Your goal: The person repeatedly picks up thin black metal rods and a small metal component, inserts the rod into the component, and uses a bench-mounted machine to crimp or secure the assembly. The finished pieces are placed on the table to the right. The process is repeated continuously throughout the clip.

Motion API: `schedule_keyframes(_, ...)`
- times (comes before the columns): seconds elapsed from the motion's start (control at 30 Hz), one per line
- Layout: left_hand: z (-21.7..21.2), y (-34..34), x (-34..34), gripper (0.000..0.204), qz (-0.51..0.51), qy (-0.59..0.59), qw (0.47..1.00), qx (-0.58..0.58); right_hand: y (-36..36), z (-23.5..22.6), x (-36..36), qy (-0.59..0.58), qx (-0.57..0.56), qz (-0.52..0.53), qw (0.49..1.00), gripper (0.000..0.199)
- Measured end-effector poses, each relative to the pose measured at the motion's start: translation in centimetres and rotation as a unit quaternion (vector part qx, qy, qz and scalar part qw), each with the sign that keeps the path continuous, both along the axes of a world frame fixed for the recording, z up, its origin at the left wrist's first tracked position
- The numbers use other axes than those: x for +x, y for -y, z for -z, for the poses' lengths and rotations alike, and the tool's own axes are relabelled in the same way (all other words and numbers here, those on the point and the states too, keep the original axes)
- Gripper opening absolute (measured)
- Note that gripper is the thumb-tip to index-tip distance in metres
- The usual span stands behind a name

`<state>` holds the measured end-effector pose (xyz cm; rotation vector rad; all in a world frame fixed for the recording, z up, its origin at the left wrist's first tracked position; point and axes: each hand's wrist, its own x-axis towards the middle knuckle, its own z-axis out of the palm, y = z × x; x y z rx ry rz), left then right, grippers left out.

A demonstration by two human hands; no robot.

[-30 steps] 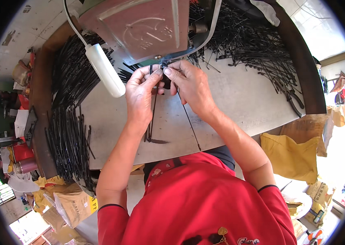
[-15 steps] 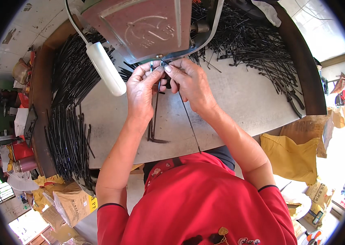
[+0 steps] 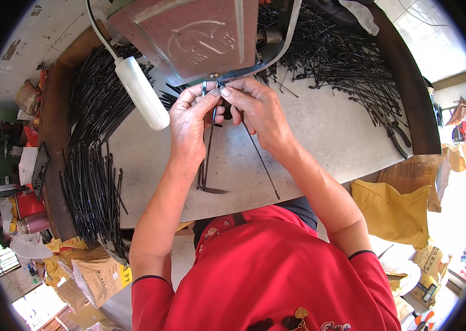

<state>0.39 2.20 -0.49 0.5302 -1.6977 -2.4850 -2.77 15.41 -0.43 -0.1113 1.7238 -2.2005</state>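
Grey worktop (image 3: 321,138), black rods (image 3: 92,165) heaped around. Thin rod (image 3: 209,138) pinched by left hand (image 3: 191,124) and right hand (image 3: 257,110), both grips closed on it, under machine (image 3: 189,33). Risk judged: fingertips nipped if rod slips near machine.

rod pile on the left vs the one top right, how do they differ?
The left pile lies mostly parallel, combed into rough bundles running up and down along the table's left edge. The right pile is a loose tangle, rods crossing at all angles and trailing off toward the right edge. The left pile sits beside the white bottle; the right pile spreads behind the reddish machine. Both are thin black rods on the same grey table.
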Motion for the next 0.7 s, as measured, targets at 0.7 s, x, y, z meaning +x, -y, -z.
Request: schedule_keyframes(0.7, 0.2, -0.8, 1.7, 0.027, 0.05, -0.008, 0.999, -0.016, -3.1, -0.6, 1.5, 0.051, 0.027, -0.092, 0.994, 0.024)
